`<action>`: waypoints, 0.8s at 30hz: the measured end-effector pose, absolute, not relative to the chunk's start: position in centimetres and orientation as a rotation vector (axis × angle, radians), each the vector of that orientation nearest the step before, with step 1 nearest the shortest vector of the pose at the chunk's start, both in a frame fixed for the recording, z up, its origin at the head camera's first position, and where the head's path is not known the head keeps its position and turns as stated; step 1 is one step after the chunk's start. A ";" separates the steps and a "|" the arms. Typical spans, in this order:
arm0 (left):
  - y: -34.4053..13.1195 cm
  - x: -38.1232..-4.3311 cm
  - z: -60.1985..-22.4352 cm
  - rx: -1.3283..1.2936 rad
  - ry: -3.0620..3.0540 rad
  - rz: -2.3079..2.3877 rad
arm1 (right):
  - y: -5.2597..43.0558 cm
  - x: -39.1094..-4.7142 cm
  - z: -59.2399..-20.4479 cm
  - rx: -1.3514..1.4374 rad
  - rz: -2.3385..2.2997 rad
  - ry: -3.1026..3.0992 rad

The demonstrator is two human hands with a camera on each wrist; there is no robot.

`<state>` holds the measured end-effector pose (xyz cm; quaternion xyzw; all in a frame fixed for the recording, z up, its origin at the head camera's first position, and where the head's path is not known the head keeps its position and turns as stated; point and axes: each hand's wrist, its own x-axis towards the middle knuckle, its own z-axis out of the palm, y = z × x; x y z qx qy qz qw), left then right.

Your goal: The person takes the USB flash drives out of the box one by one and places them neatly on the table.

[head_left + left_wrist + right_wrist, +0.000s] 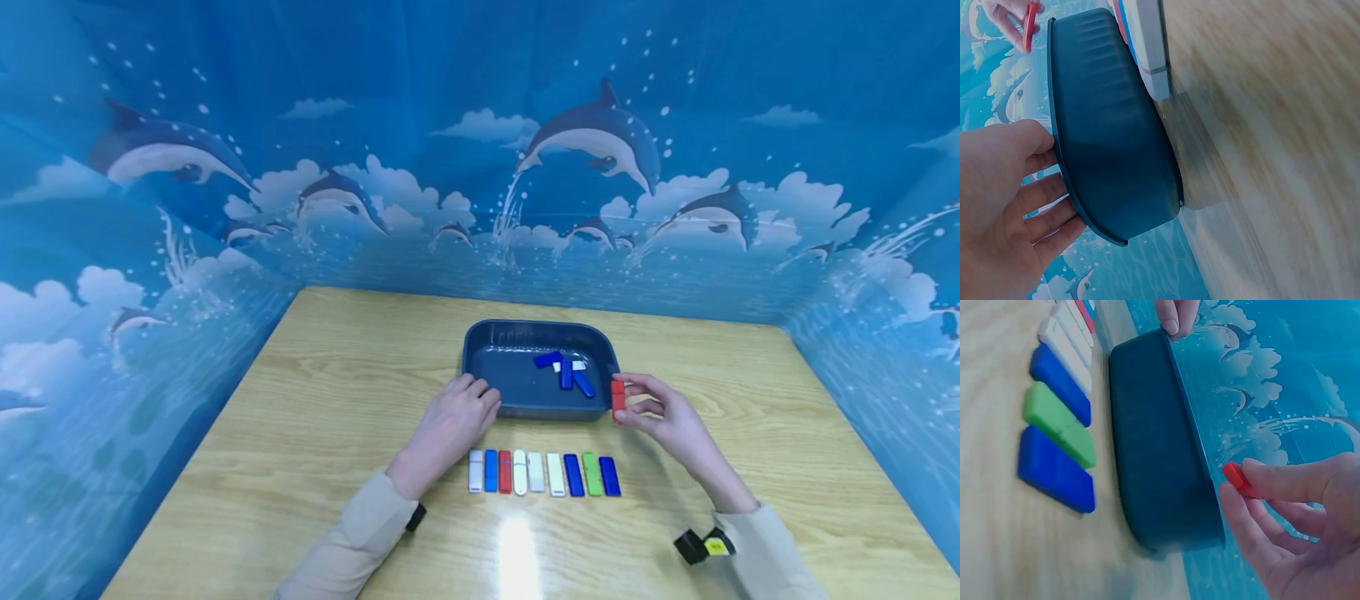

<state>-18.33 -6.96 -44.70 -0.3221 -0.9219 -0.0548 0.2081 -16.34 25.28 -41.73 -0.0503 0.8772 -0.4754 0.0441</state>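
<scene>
A dark blue plastic bin (555,412) stands on the table with several blue and white USB flash drives (566,373) lying in its right part. My left hand (463,410) rests at the bin's front left corner, its fingers (1050,215) touching the rim (1059,147). Just by the right end of the bin, my right hand (663,417) pinches a red USB flash drive (618,400) between thumb and fingers; in the right wrist view this red drive (1240,478) appears beside the rim.
In front of the bin lies a row of several flash drives: white, light blue, red, dark blue (573,475) and green (592,474). The wooden table (360,350) is backed by a blue dolphin-print curtain (420,250).
</scene>
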 end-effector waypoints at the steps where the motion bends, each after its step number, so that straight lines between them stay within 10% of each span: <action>1: -6.9 -18.3 -44.7 -0.896 -2.571 -0.153 | 25.5 -16.0 -41.9 -0.149 -1.450 2.684; 24: -6.9 -18.2 -44.6 -0.895 -2.581 -0.152 | 27.2 -12.7 -45.4 -0.113 -1.034 2.725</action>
